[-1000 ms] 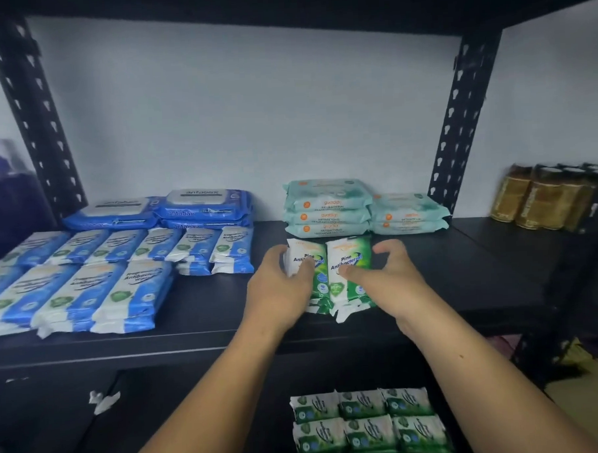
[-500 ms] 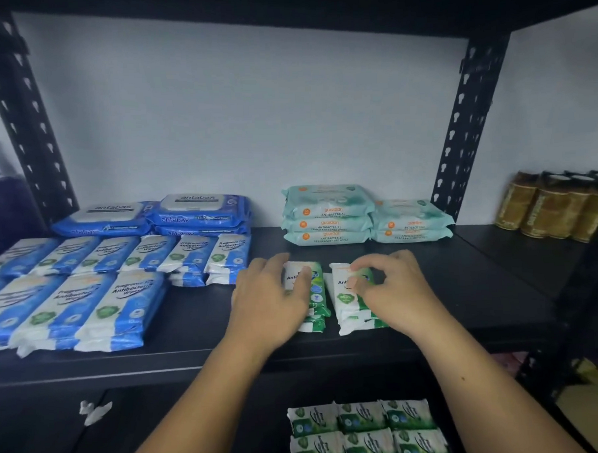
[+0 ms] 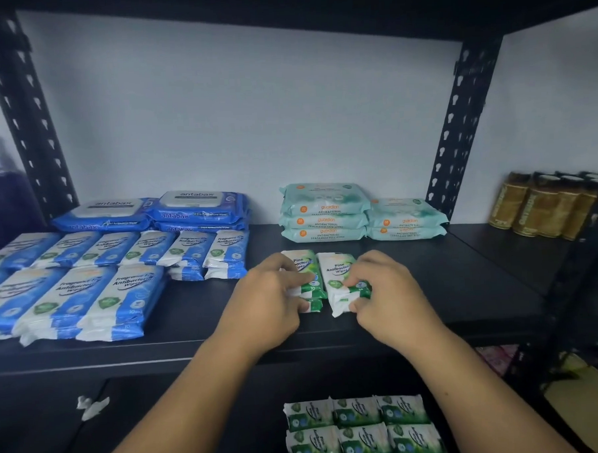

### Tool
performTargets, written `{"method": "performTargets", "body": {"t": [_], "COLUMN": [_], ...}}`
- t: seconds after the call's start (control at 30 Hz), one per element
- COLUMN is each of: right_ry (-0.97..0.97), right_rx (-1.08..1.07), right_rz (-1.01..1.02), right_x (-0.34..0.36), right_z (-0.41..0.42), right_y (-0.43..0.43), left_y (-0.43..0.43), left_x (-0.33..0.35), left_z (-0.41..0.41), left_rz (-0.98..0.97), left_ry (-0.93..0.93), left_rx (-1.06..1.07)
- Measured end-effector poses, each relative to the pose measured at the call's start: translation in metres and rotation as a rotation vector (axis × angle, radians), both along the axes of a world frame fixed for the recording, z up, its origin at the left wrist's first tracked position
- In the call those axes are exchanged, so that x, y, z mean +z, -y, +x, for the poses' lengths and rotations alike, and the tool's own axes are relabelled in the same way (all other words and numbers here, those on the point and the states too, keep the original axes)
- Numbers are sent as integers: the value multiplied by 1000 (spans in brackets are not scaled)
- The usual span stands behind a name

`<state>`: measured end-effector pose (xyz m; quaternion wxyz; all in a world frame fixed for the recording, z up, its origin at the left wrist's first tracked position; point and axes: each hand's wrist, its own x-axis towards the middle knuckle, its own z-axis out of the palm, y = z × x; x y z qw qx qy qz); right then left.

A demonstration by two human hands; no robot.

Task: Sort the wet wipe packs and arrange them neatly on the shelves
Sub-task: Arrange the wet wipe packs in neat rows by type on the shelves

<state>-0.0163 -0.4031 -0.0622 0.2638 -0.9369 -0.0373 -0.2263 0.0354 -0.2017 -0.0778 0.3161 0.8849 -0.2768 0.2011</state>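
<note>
My left hand (image 3: 270, 296) grips left pine stack (image 3: 301, 264), right hand (image 3: 387, 291) pinches right pine stack (image 3: 335, 269). Square both, edges touching, near ends level, parallel to shelf (image 3: 464, 287) front.

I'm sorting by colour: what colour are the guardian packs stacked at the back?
The guardian packs are pale mint green with orange lettering; head view.

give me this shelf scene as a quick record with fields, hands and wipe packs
left hand: grips left stack of green-and-white pine wipe packs
right hand: grips right stack of green-and-white pine wipe packs
stacks: side by side on black metal shelf
behind: mint-green guardian wipe packs, stacked
left side: blue-and-white fragrance-free wipe packs in rows; blue antabax packs behind
lower shelf: green pine packs in rows
far right: gold cans
</note>
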Motion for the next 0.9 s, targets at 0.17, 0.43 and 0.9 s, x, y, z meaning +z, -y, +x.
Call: {"method": "performTargets", "body": {"t": [0.17,0.43,0.9], "right_ry": [153,201,178], "right_rx": [-16,-56,-140], "right_rz": [38,42,-41], "right_x": [-22,-27,-24], "right_z": [27,73,92], "right_y": [-5,-4,-13], "left_y": [11,21,25], "left_x": [-6,-8,-14], "left_z": [26,74,86], "left_rz": [-37,-41,37], "left_ry": [16,8,72], "left_rx": [60,79,80]}}
